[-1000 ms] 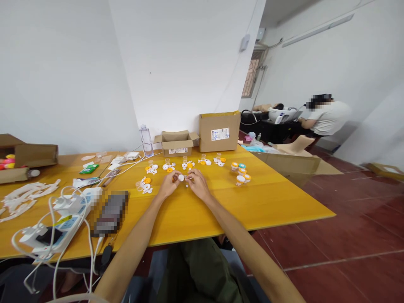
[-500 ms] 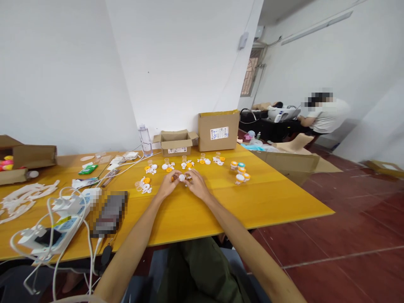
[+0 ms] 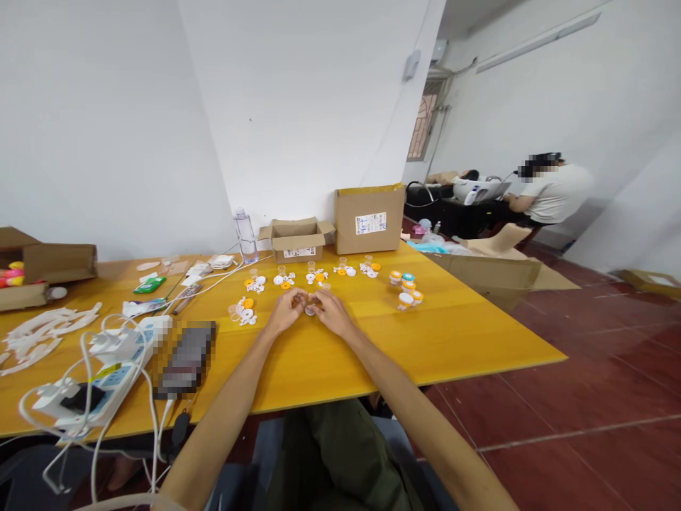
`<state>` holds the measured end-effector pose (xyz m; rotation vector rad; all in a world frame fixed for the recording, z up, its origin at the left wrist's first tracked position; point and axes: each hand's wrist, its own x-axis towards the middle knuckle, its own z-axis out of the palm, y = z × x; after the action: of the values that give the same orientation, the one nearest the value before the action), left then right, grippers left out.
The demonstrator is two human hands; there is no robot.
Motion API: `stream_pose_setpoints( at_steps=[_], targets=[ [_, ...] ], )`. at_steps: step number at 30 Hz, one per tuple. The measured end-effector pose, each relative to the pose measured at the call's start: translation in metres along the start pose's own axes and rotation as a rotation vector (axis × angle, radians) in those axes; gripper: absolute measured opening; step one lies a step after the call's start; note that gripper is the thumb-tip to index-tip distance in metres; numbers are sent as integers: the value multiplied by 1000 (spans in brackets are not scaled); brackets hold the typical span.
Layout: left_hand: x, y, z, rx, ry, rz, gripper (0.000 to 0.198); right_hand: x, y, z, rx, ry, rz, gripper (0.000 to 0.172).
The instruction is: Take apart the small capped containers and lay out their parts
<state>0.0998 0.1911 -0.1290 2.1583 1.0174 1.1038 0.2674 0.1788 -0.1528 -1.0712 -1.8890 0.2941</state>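
Note:
My left hand (image 3: 288, 311) and my right hand (image 3: 330, 311) meet above the middle of the yellow table (image 3: 340, 362). Fingers of both are curled round a small whitish piece (image 3: 310, 310), mostly hidden between the fingertips. Beyond the hands lies a row of small piles of white and orange parts (image 3: 287, 281), each with a clear cup. Left of my left hand is another such pile (image 3: 247, 310). To the right of my right hand stand several small jars (image 3: 406, 301) with orange, white or teal tops.
An open small carton (image 3: 296, 245) and a larger box (image 3: 369, 223) stand against the wall, beside a clear bottle (image 3: 245, 238). Power strips (image 3: 114, 380), cables and a dark phone (image 3: 187, 358) lie left. A person (image 3: 553, 188) sits far right.
The round white piece between my fingertips now sits slightly lower and is more hidden. The orange bits seen by my fingers before no longer show. Both hands stay in nearly the same place.

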Motion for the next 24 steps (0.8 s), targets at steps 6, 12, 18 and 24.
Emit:
stream_pose_setpoints(
  at_steps=[6,12,18,24],
  targets=[
    [-7,3,2,201,-36,92,19,2,-3,-5,2,77,2,15],
    [-9,2,5,245,-88,81,18,3,-1,-4,7,147,35,17],
    [-7,11,3,280,-73,53,16,3,-2,-4,3,136,65,18],
    [-4,14,-3,355,24,3,15,4,-5,-5,0,171,71,17]
  ],
)
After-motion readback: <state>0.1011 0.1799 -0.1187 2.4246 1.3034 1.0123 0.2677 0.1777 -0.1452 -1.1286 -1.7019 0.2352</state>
